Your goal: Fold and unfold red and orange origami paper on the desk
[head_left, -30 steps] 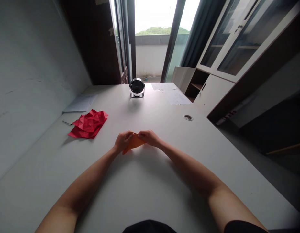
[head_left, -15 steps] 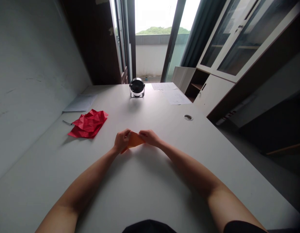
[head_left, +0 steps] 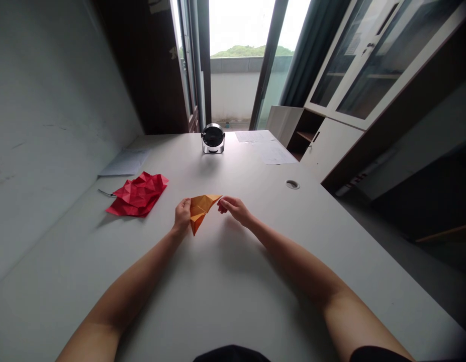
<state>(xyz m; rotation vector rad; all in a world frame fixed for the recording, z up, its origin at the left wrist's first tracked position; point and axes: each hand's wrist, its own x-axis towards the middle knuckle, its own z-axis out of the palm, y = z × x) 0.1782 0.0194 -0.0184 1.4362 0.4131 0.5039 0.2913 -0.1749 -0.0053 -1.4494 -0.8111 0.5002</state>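
A folded sheet of orange origami paper is held up just above the white table. My left hand is closed on its left side, thumb on the near face. Creases cross the paper, one pointed flap hangs down at the bottom, and a thin corner stretches to the right. Close by that corner is my right hand, its fingers loosely curled and slightly apart, with nothing visible between them. A crumpled-looking, creased red paper lies to the left of my left hand.
A dark thin object sticks out from under the red paper. Farther back stand a round black-and-silver device and paper sheets. More sheets lie by the left wall. A cable hole is at right.
My right hand has come off the orange paper and sits beside its right corner. The paper has been turned, so its creased face and hanging flap now show. My left hand keeps hold.
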